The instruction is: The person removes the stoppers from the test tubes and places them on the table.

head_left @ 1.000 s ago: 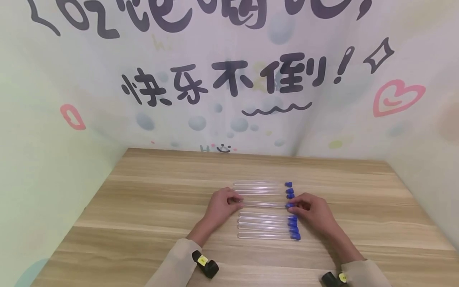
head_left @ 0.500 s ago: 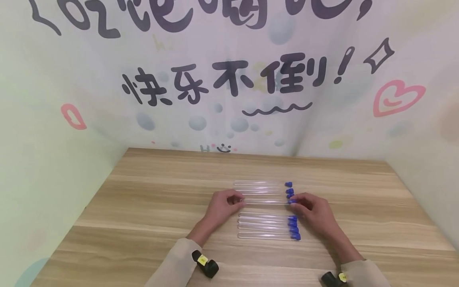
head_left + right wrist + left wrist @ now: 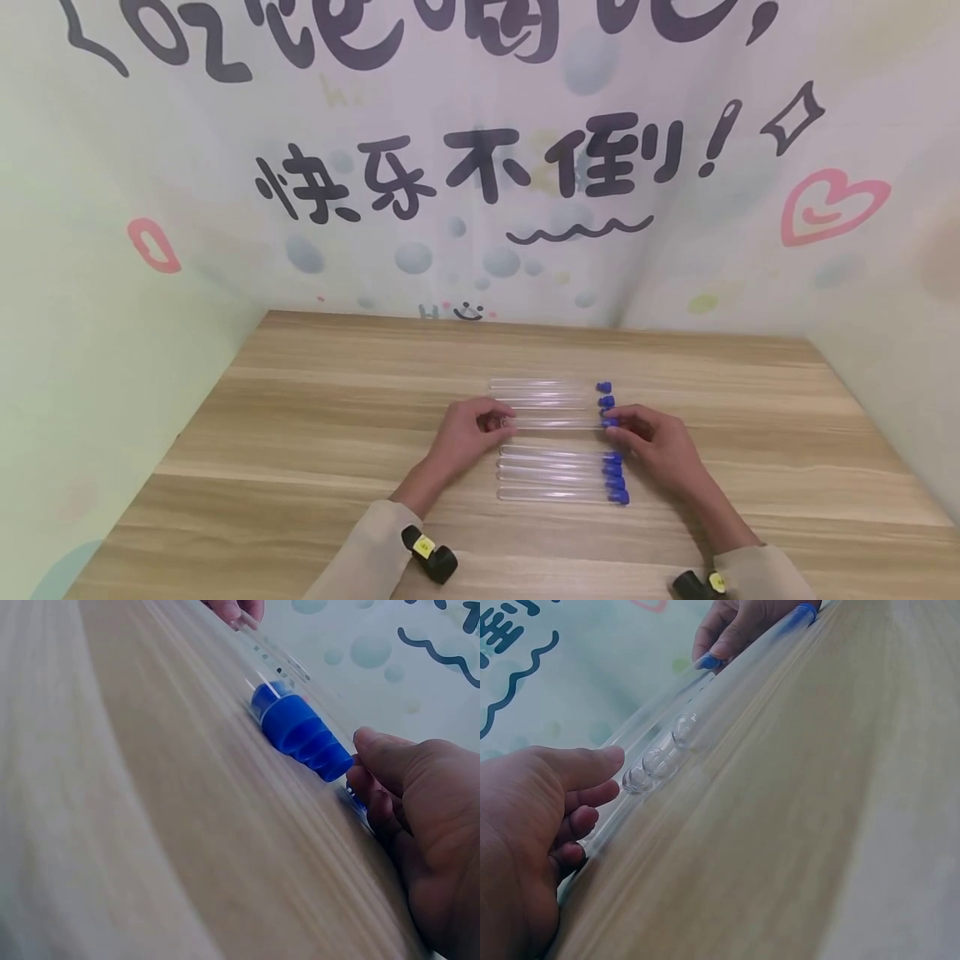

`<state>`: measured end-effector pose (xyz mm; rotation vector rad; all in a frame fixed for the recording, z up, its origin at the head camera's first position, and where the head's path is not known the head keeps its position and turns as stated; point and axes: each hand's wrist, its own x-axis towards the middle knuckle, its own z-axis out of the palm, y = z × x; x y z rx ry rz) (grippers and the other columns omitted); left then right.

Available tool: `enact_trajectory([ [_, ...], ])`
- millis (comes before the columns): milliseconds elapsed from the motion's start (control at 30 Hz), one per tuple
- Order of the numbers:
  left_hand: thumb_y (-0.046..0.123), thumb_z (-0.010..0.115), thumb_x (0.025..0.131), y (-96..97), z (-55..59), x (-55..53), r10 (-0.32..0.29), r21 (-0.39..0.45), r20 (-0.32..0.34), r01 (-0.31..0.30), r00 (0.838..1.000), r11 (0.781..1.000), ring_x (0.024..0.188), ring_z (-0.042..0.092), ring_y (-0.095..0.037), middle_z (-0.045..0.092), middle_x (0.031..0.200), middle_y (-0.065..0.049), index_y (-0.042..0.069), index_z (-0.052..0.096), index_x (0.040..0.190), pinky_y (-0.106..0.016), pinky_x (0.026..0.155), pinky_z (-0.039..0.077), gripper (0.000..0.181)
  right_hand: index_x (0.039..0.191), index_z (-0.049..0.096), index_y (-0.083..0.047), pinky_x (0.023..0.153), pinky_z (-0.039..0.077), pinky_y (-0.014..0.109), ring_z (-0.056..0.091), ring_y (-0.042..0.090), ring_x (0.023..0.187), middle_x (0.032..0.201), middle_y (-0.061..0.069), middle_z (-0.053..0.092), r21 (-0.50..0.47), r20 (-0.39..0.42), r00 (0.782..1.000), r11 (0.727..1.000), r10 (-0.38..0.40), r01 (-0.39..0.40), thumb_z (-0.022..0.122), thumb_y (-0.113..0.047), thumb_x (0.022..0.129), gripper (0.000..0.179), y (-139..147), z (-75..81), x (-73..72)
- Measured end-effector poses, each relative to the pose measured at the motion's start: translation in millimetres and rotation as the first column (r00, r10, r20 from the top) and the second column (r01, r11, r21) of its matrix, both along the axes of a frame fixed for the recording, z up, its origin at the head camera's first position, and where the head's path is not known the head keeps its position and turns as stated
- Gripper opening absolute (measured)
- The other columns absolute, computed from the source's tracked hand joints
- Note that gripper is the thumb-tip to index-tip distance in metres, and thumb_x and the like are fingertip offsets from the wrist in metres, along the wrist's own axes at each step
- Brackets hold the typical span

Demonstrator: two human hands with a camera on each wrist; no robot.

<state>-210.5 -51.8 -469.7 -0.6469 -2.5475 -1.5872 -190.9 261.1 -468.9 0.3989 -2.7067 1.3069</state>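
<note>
Between my two hands lies a clear test tube [image 3: 558,424] with a blue cap [image 3: 611,423] at its right end. My left hand [image 3: 463,435] pinches the tube's rounded left end between thumb and fingers. At the other end, my right hand [image 3: 660,439] pinches the blue cap, partly covering it. In the left wrist view, the thumb [image 3: 592,766] lies along the held tube. The right wrist view shows the right thumb [image 3: 382,754] at the cap end, behind a row of blue caps [image 3: 296,727].
Several capped tubes [image 3: 551,494] lie side by side nearer me. Farther back are several uncapped tubes [image 3: 536,384], with loose blue caps [image 3: 604,387] just right of their ends. All rest on a wooden table [image 3: 315,400], with a printed cloth [image 3: 390,275] behind it.
The held tube and its cap have shifted slightly back and to the right, both hands moving with them. The other tubes have not moved.
</note>
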Motion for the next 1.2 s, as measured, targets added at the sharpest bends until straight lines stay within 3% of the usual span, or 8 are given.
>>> enact_trajectory([
  [433, 0.017, 0.078, 0.080, -0.4, -1.3, -0.2, -0.005, 0.004, -0.008, 0.005, 1.000, 1.000, 0.066, 0.053, -0.009, 0.060, 0.074, 0.009, 0.010, 0.074, 0.097, -0.024, 0.058, 0.046, 0.019, 0.107, 0.070, -0.018, 0.073, 0.051, 0.023, 0.064, 0.013, 0.087, 0.098, -0.004, 0.068, -0.010, 0.014, 1.000, 1.000, -0.011, 0.011, 0.070, -0.028, 0.088, 0.022, -0.7, -1.0, -1.1],
  [667, 0.018, 0.079, 0.080, -0.4, 1.3, 0.8, 0.000, 0.020, -0.056, 0.001, 0.998, 1.000, 0.067, 0.054, -0.009, 0.062, 0.076, 0.008, 0.009, 0.074, 0.094, -0.024, 0.058, 0.047, 0.017, 0.105, 0.071, -0.019, 0.070, 0.050, 0.022, 0.061, 0.014, 0.084, 0.100, -0.004, 0.069, 0.013, 0.014, 0.998, 0.998, -0.062, 0.062, 0.070, -0.029, 0.088, 0.020, -2.6, 2.0, -0.2],
  [933, 0.023, 0.079, 0.080, 0.0, 1.8, 2.1, -0.029, 0.028, -0.026, 0.029, 0.999, 0.999, 0.068, 0.056, -0.008, 0.064, 0.078, 0.010, 0.011, 0.074, 0.092, -0.024, 0.061, 0.049, 0.018, 0.105, 0.072, -0.018, 0.073, 0.047, 0.018, 0.062, 0.012, 0.090, 0.100, -0.003, 0.071, 0.035, 0.012, 0.990, 0.990, -0.137, 0.137, 0.071, -0.033, 0.087, 0.024, -3.9, 3.1, 1.1],
  [1200, 0.021, 0.078, 0.080, -0.1, 2.2, 3.4, -0.046, 0.032, -0.021, 0.047, 0.999, 0.998, 0.066, 0.055, -0.008, 0.063, 0.075, 0.011, 0.013, 0.075, 0.091, -0.024, 0.058, 0.048, 0.014, 0.105, 0.072, -0.017, 0.074, 0.047, 0.017, 0.063, 0.012, 0.092, 0.099, -0.003, 0.071, 0.014, 0.006, 0.988, 0.988, -0.153, 0.153, 0.072, -0.032, 0.086, 0.024, -4.8, 1.8, 1.8],
])
